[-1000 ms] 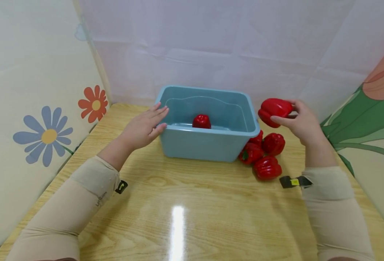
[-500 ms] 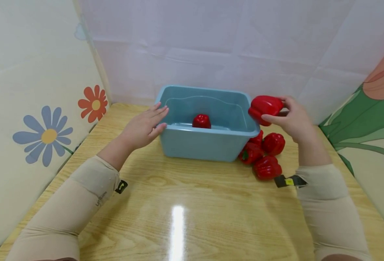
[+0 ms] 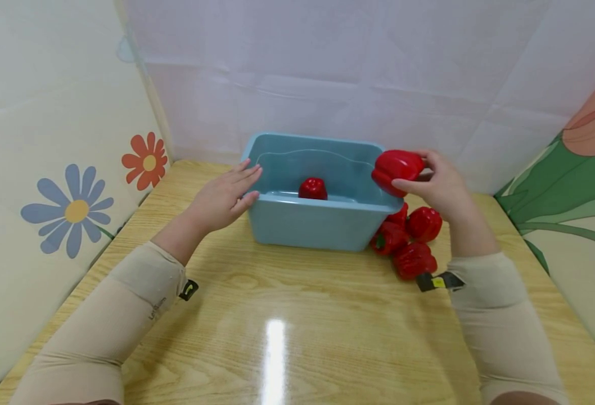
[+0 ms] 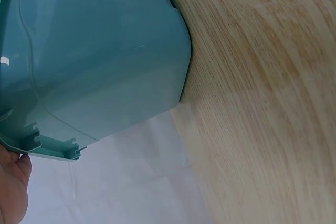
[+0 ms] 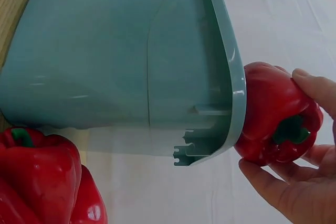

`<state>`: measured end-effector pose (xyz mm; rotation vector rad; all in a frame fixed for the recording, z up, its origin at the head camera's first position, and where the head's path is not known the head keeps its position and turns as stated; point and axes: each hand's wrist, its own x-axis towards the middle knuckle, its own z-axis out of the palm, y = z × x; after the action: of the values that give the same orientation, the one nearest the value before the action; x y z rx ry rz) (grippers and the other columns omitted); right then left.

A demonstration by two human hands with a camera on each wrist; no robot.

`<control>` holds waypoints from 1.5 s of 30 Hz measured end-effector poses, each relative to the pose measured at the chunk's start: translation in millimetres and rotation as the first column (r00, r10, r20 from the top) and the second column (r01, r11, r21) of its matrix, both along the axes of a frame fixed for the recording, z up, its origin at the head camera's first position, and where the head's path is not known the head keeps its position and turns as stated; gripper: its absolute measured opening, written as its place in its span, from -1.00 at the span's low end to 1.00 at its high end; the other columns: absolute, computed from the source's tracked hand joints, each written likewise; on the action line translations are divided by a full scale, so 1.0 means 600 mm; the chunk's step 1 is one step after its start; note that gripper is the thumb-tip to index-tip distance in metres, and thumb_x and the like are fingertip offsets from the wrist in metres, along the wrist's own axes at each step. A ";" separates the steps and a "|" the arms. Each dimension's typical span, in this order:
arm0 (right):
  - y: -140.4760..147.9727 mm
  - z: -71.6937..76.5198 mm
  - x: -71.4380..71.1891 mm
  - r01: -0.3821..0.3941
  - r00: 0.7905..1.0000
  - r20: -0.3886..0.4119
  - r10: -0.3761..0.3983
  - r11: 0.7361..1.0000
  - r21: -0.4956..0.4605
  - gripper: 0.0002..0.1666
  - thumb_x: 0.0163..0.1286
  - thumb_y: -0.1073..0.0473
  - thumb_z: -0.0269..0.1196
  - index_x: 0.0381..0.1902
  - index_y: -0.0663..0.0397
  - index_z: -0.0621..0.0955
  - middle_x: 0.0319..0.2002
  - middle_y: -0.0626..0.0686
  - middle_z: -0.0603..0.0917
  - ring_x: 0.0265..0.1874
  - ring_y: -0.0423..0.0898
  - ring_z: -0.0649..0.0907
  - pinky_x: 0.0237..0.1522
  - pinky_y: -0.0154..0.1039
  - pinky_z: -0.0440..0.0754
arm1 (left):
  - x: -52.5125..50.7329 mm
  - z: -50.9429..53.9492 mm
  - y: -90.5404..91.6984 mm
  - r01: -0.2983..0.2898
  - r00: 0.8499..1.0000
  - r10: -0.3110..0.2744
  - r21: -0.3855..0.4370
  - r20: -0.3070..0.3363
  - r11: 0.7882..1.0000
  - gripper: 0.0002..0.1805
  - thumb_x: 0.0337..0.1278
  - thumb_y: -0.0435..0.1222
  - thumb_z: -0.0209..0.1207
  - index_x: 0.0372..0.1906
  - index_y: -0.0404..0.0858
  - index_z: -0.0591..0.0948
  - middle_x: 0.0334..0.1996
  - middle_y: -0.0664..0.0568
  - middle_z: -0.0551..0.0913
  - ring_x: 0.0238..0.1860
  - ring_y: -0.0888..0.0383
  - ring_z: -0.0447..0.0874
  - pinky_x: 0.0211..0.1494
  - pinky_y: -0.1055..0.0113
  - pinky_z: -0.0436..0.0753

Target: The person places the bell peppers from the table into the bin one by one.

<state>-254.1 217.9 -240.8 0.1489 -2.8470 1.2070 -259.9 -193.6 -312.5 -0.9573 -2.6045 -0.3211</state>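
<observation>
One red pepper in right hand, grip closed on it, over blue bin's rim; left hand straight-fingered.

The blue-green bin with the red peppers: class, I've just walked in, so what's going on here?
A person's right hand holds a red pepper at the rim of the bin, over its right end. Their left hand rests on the rim at the opposite end. One pepper lies inside the bin, and four other peppers sit on the table by its right end.
</observation>
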 end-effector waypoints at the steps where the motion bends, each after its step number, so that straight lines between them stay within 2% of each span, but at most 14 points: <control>1: -0.001 -0.001 -0.001 -0.003 1.000 -0.002 0.003 1.000 -0.003 0.02 -0.01 -0.30 0.31 0.34 -0.12 0.19 0.13 0.08 0.38 0.01 0.08 0.44 -0.10 -0.01 0.52 | 0.000 0.000 0.000 0.001 1.000 -0.001 0.002 0.000 1.000 -0.38 0.36 -0.04 -0.17 0.35 -0.33 0.19 0.35 -0.11 0.19 0.42 0.01 -0.10 0.40 0.11 0.03; 9: -0.010 -0.005 -0.009 -0.021 1.000 -0.011 0.021 0.999 -0.025 -0.01 -0.01 -0.29 0.32 0.32 -0.12 0.22 0.11 0.05 0.39 0.00 0.05 0.45 -0.11 -0.07 0.53 | -0.001 0.000 0.000 0.002 1.000 -0.002 0.008 0.005 1.000 -0.38 0.36 -0.02 -0.19 0.36 -0.33 0.18 0.35 -0.12 0.19 0.42 0.02 -0.11 0.39 0.11 0.03; 16: -0.016 -0.012 -0.013 -0.039 0.999 -0.015 0.039 0.999 -0.036 -0.02 -0.01 -0.28 0.32 0.32 -0.12 0.23 0.10 0.04 0.40 -0.01 0.03 0.45 -0.13 -0.12 0.53 | 0.000 0.000 0.001 0.003 1.000 -0.003 0.010 0.006 1.000 -0.40 0.35 -0.07 -0.13 0.35 -0.33 0.19 0.35 -0.12 0.19 0.42 0.01 -0.11 0.40 0.12 0.03; 30: -0.022 -0.022 -0.016 -0.053 0.999 0.010 0.054 0.997 -0.059 -0.03 0.01 -0.25 0.33 0.32 -0.12 0.22 0.11 0.06 0.39 -0.01 0.05 0.45 -0.12 -0.06 0.54 | -0.001 -0.001 0.001 -0.002 1.000 0.001 0.007 0.014 1.000 -0.39 0.35 -0.06 -0.15 0.36 -0.32 0.18 0.35 -0.10 0.18 0.42 0.03 -0.12 0.40 0.13 0.01; 38: -0.021 -0.028 -0.020 -0.068 0.998 -0.014 0.067 0.996 -0.056 -0.05 0.01 -0.26 0.33 0.30 -0.09 0.24 0.08 0.05 0.42 -0.04 0.03 0.47 -0.15 -0.14 0.55 | 0.000 0.001 0.001 -0.008 1.000 0.007 0.005 0.021 1.000 -0.39 0.35 -0.07 -0.14 0.35 -0.33 0.19 0.36 -0.09 0.17 0.42 0.03 -0.12 0.40 0.11 0.02; 45: -0.021 -0.028 -0.021 -0.086 0.996 -0.027 0.085 0.995 -0.054 -0.08 0.03 -0.24 0.32 0.29 -0.05 0.26 0.06 0.06 0.43 -0.06 0.05 0.50 -0.13 -0.08 0.56 | 0.001 0.002 0.001 -0.008 1.000 0.008 0.003 0.025 1.000 -0.39 0.35 -0.06 -0.15 0.37 -0.30 0.15 0.36 -0.09 0.17 0.42 0.03 -0.13 0.40 0.12 0.01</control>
<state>-266.7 205.1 -257.6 0.2844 -2.8094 1.2876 -259.3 -193.0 -311.3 -0.9471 -2.6287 -0.3373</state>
